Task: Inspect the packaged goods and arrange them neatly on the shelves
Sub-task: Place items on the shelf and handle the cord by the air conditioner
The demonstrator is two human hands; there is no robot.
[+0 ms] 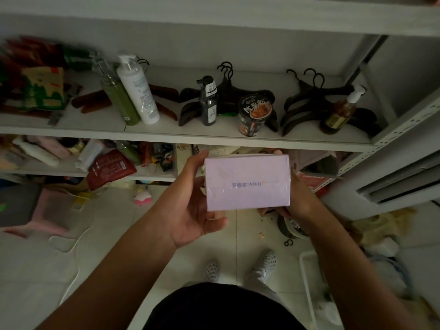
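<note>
A pale lilac box (247,182) wrapped in clear film, with a small printed label on its face, is held in front of me between both hands. My left hand (195,206) grips its left side, thumb under the lower corner. My right hand (297,198) grips the right side, mostly hidden behind the box, with a fingertip showing at the top edge. The box hangs just below the front edge of the white middle shelf (181,136).
On the middle shelf stand a white pump bottle (139,91), a green bottle (119,98), a dark bottle (209,103), a noodle cup (252,115), an amber pump bottle (340,110) and black hangers (307,101). Snack packets (35,86) lie left. The lower shelf and floor are cluttered.
</note>
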